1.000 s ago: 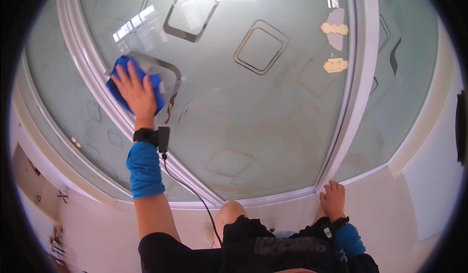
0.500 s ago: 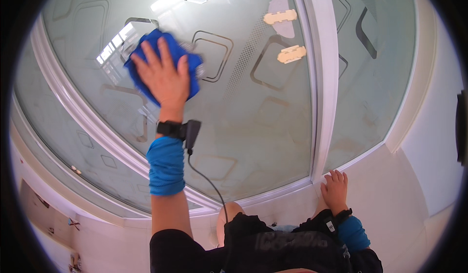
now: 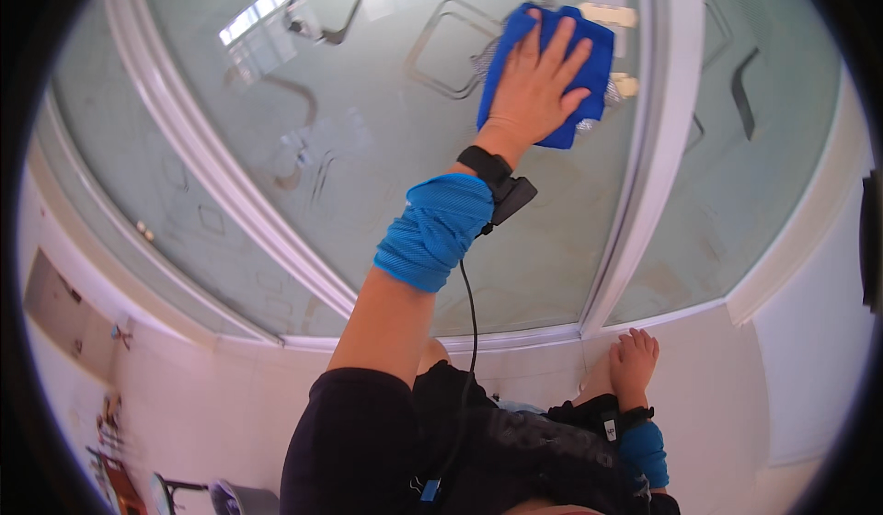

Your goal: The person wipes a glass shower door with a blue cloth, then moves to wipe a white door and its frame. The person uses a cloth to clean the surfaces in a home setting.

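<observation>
My left hand lies with fingers spread on a blue cloth, pressing it flat against the frosted glass panel. The cloth's right side reaches two cream fittings on the glass, partly covering the lower fitting and touching the upper fitting. Crinkled, shiny bits show along the cloth's edges; I cannot make out what they are. Low on the right, my right hand rests on my knee, its fingers extended and holding nothing.
A white upright frame separates this panel from another patterned glass panel on the right. A cable runs from my left wrist device down my front. At lower left stand a grey bin and some furniture.
My left hand has carried the blue cloth across the glass to the right, up to the cream fittings. My view has shifted slightly, while the right hand stays at my knee.
</observation>
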